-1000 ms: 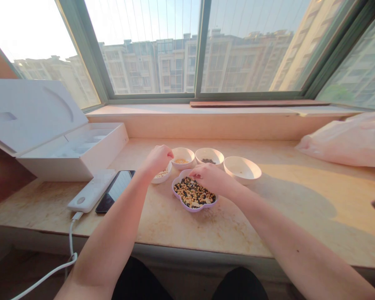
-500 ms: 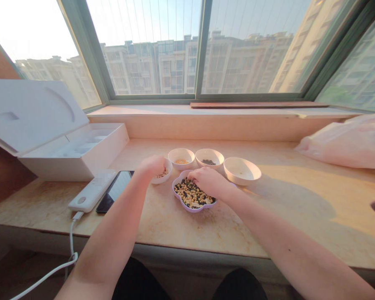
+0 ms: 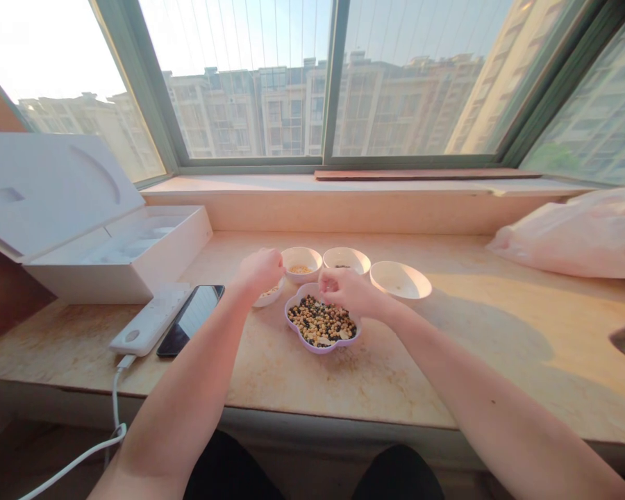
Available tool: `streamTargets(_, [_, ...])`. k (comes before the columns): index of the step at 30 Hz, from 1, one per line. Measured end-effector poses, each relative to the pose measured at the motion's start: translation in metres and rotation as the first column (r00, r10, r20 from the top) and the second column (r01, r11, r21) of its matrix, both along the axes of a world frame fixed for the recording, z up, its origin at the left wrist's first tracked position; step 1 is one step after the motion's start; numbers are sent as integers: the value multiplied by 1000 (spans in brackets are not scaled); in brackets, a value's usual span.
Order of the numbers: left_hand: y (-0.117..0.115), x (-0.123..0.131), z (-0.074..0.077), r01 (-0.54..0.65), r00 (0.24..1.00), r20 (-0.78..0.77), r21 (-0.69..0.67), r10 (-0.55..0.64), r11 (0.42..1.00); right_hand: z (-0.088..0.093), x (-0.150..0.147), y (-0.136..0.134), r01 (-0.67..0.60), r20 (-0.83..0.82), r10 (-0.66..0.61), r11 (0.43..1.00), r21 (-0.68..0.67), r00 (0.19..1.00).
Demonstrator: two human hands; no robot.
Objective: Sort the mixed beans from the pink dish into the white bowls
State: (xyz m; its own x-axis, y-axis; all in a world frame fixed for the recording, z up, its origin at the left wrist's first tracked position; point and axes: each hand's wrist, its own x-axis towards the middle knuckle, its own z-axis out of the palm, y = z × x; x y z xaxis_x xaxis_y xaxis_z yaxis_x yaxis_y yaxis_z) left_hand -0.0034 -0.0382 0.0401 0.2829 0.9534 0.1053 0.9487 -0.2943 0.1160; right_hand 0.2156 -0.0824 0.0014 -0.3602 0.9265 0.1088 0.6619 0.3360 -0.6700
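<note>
Beans (image 3: 317,325) fill the dish (image 3: 320,349) beneath the pinched right hand (image 3: 346,292); left hand (image 3: 260,272) curls shut over a bowl (image 3: 267,298).

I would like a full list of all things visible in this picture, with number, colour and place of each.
window: one, green frame, at the back
ledge: one, beige stone, below the window
dish: one, purple, centre of the ledge
beans: many, black and yellow, in the dish
small bowls: four, white, in an arc behind the dish
box: one, white, lid open, far left
phone: one, black, left of the dish
charger block: one, white, left of the phone
cable: one, white, hanging from the charger block
bag: one, pale pink, far right
left hand: one, fingers curled, over the leftmost bowl
right hand: one, fingertips pinched, above the dish
</note>
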Motion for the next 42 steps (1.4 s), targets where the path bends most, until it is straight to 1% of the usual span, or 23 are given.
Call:
streamTargets(2, [-1,4,1,27,999,46,37,-28,999,0,4,4,11,-215,-42,989,-147,976])
streamTargets(3, [-2,6,1,59,994,84,54,-64,997,0,5,6,3,-307,-62,982,-191,950])
streamTargets(5, [-5,12,2,187,961,192,67,-197,980,2,6,8,-11,-448,-92,975,-222,889])
streamTargets(6, [-6,15,2,271,925,256,70,-280,960,3,6,8,-11,-500,-106,974,-226,859])
streamTargets(8, [-9,23,-1,426,823,381,73,-420,902,4,7,9,-9,-574,-132,972,-236,808])
streamTargets(9, [-10,27,-3,458,788,418,92,-452,884,5,7,9,-8,-601,-143,971,-241,787])
streamTargets(10, [-11,30,-5,470,766,440,113,-468,875,6,7,9,-12,-623,-147,970,-244,768])
streamTargets(12, [-11,36,-11,471,749,456,145,-481,870,6,8,10,-31,-652,-141,969,-244,745])
streamTargets(16, [-7,41,-21,449,739,465,199,-487,871,4,9,12,-36,-673,-148,967,-252,725])
streamTargets(19, [-5,41,-23,440,741,452,231,-496,868,4,8,12,-10,-704,-193,962,-273,684])
streamTargets(20, [-4,40,-23,436,748,443,235,-495,869,4,8,12,13,-699,-214,960,-281,682])
streamTargets(21, [-4,40,-22,428,759,430,236,-489,872,4,7,12,50,-677,-234,959,-280,698])
streamTargets(22, [-3,39,-21,413,776,415,236,-475,880,4,7,12,94,-632,-246,960,-264,735])
streamTargets(23, [-3,38,-21,392,798,394,234,-456,890,4,7,11,135,-561,-244,964,-229,791])
streamTargets(25, [0,35,-21,340,852,334,231,-403,912,4,7,10,160,-342,-194,979,-125,919])
streamTargets(26, [1,33,-22,312,879,299,230,-372,922,4,7,8,139,-208,-151,988,-68,966])
streamTargets(27, [2,32,-23,286,902,263,227,-341,931,4,6,7,101,-76,-102,995,-17,992])
streamTargets(28, [4,30,-24,266,921,228,222,-315,938,5,5,5,61,40,-62,998,28,997])
streamTargets(30, [8,28,-27,239,945,179,198,-275,951,5,2,1,1,215,-22,995,101,976])
streamTargets(33, [13,25,-32,214,958,162,146,-237,966,5,-1,-3,-52,379,-6,989,141,925])
streamTargets(37, [15,24,-35,170,968,168,116,-188,979,0,-5,-3,-95,482,13,985,146,876])
streamTargets(42, [12,24,-30,94,963,239,124,-121,988,-3,-9,-4,-122,492,33,981,151,870])
